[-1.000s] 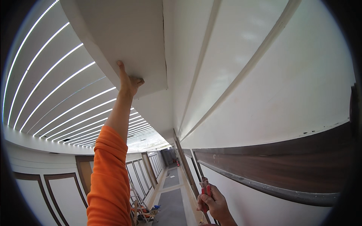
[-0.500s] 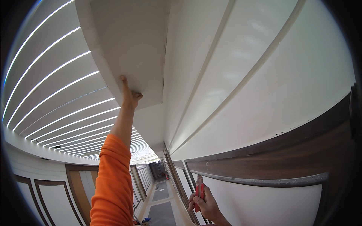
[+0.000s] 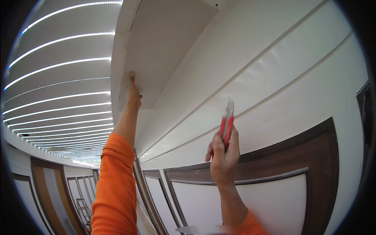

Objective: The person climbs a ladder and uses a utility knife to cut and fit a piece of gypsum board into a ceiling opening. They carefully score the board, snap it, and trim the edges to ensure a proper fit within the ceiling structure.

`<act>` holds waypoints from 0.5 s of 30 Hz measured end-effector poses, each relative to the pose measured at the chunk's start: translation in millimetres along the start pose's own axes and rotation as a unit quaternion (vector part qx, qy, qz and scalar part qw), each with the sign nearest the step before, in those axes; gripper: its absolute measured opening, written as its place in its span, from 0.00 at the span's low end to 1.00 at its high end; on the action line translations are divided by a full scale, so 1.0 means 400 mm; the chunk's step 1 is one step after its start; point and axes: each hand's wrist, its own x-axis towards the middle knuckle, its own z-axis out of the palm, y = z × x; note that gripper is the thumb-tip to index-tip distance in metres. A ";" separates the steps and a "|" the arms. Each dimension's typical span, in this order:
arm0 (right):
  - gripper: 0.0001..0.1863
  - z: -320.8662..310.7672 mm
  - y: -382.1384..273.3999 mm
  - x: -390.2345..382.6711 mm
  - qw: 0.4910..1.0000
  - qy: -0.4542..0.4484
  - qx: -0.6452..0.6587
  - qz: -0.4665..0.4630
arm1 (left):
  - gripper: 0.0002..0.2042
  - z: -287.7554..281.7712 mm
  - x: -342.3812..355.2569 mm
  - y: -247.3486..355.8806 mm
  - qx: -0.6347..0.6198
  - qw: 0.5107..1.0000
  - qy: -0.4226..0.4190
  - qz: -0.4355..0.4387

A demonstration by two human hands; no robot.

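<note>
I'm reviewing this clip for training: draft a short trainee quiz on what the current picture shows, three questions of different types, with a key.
1. Multiple choice: which hand grips the red-handled tool?
a) left
b) right
c) both
d) neither

2. True or false: the left hand is raised to the pale overhead panel.

3. Fill in the blank: the sleeves on both arms are ____ in colour.

Key:
1. b, the right hand
2. True
3. orange
</note>
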 end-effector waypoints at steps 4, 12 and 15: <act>0.19 0.075 -0.154 0.247 0.967 0.061 -0.122 -0.213 | 0.64 0.029 -0.024 0.008 -0.033 0.999 0.018 -0.031; 0.12 0.140 -0.324 0.618 0.728 0.015 -0.489 -0.481 | 0.59 0.010 -0.007 -0.021 -0.074 0.997 0.026 0.008; 0.11 0.169 -0.349 0.673 0.676 -0.012 -0.511 -0.530 | 0.58 0.026 -0.006 -0.027 -0.099 0.993 0.046 0.047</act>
